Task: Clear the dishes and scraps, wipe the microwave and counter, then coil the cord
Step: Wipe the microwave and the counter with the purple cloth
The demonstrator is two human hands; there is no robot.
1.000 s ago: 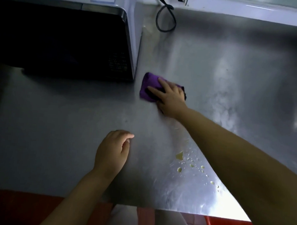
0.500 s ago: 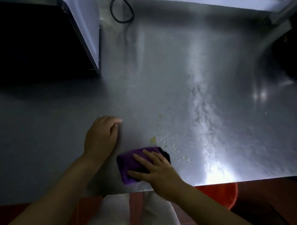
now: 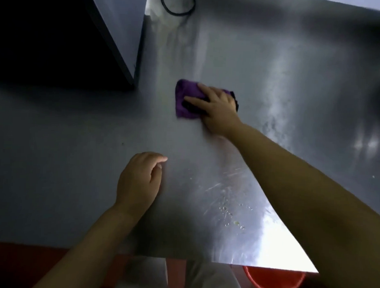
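Counter wipe in progress, right hand on cloth.

The right hand (image 3: 218, 111) presses flat, fingers spread, on the folded purple cloth (image 3: 186, 98) on the steel counter (image 3: 274, 60); remaining yellowish droplets (image 3: 232, 214) lie toward the near edge, beside the left hand (image 3: 139, 181), loosely curled, empty.

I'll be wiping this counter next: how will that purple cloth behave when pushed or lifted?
The purple cloth looks soft and bunched under the right hand, so it will probably droop when lifted. On the smooth steel counter it likely slides easily, perhaps folding at its edges.
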